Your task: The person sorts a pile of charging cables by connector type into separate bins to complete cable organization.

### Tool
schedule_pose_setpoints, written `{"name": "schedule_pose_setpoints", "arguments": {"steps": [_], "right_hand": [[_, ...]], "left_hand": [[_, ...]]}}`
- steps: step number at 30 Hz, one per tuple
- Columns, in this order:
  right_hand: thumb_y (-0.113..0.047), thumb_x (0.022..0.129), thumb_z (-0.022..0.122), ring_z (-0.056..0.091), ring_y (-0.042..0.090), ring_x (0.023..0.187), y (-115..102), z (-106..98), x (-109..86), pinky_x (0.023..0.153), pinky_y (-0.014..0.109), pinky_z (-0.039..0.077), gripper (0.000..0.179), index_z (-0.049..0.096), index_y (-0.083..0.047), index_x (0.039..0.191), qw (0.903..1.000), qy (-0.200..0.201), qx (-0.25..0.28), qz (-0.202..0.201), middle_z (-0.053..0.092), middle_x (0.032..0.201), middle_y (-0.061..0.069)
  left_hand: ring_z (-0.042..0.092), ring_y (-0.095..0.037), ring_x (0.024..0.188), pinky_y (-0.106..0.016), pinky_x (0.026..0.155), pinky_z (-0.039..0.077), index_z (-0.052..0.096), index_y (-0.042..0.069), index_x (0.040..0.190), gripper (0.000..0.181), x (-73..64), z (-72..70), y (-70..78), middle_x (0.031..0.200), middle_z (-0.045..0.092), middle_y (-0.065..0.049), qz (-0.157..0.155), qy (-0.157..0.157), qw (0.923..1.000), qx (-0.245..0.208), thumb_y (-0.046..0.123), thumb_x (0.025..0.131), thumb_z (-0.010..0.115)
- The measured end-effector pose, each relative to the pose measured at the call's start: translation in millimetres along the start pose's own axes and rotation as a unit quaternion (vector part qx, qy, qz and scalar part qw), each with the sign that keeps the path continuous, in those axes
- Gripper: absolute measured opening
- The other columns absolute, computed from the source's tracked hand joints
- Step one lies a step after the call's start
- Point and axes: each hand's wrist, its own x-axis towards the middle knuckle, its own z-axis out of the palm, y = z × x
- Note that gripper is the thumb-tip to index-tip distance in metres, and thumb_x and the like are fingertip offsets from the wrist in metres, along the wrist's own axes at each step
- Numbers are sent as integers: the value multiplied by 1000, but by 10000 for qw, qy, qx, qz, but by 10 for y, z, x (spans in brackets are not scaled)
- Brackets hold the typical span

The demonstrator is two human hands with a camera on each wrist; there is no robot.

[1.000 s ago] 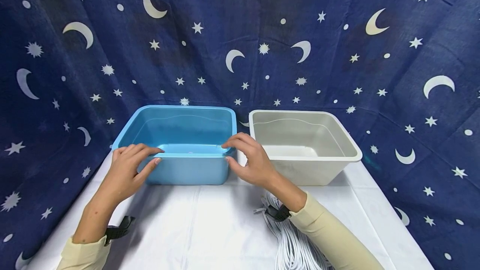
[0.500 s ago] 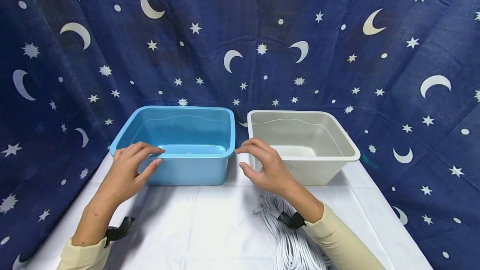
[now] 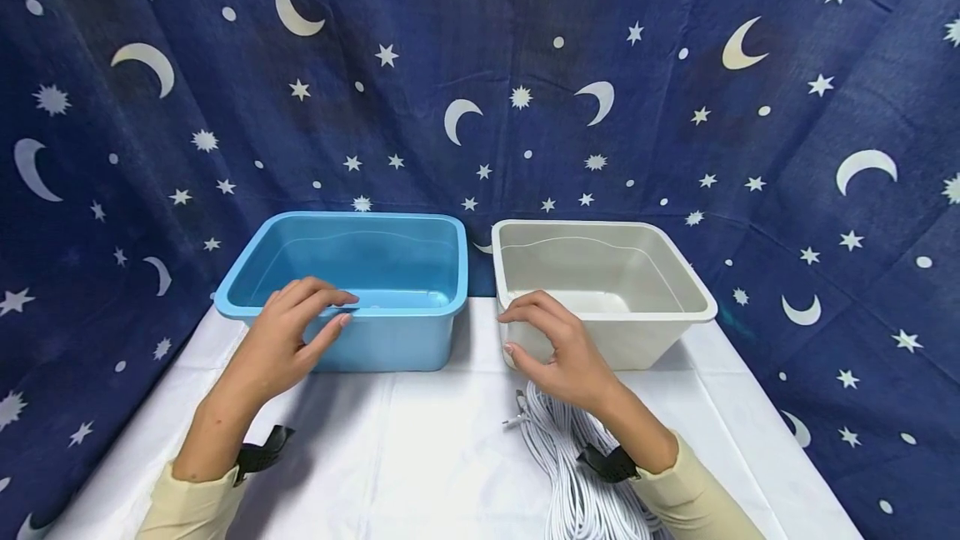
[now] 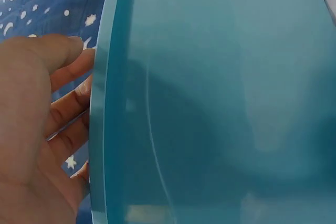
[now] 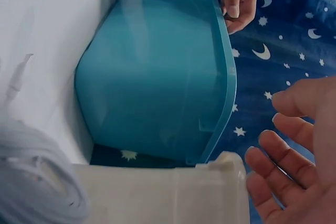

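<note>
A blue plastic tub (image 3: 382, 344) stands on the left, and my left hand (image 3: 281, 348) hovers at its front rim, thumb outside and fingers over the edge, loosely bent. In the left wrist view those fingers (image 4: 71, 103) lie right beside the rim. To the right is a grey plastic tub (image 3: 637, 344). My right hand (image 3: 558, 348) is at its front left corner, thumb and fingers spread apart with nothing between them. The right wrist view has the right hand (image 5: 294, 156) just off the grey tub's rim (image 5: 239, 182).
A bundle of thin white cable (image 3: 592, 498) lies on the white tablecloth (image 3: 442, 448), partly under my right forearm. A connector end (image 3: 519, 400) pokes out from it. Behind both tubs hangs a dark blue cloth (image 3: 412, 15) with moons and stars. Black straps circle both wrists.
My right hand has left the blue tub's front right corner and moved right to the grey tub. My left hand has shifted slightly right along the blue rim.
</note>
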Motion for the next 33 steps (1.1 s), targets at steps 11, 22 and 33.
{"name": "schedule_pose_setpoints", "arguments": {"steps": [11, 22, 33], "right_hand": [[3, 87, 78, 63, 20, 116, -34, -209, -279, 104, 24, 45, 42, 72, -18, 123, 9999, 144, 28, 39, 66, 123, 1], [1, 86, 81, 63, 17, 116, -117, -359, -551, 104, 20, 44, 40, 73, -22, 117, 9974, 15, -396, 603, 67, 122, -3], [0, 82, 84, 65, 10, 108, -196, -335, -764, 97, 20, 48, 39, 73, -21, 113, 9924, -188, -970, 728, 67, 114, -10]], "left_hand": [[59, -19, 107, -46, 94, 41, 75, 20, 122, 28, 220, 155, 223, 115, 69, 0, 369, 21, 9988, -309, 10, 96, 78], [61, -17, 112, -44, 101, 44, 75, 19, 123, 21, 482, 388, 522, 120, 66, 5, 776, -151, 9949, -622, 20, 102, 71], [59, -13, 114, -33, 100, 49, 71, 18, 130, 24, 656, 704, 813, 124, 63, 5, 1136, -505, 9863, -1084, 22, 106, 67]]}}
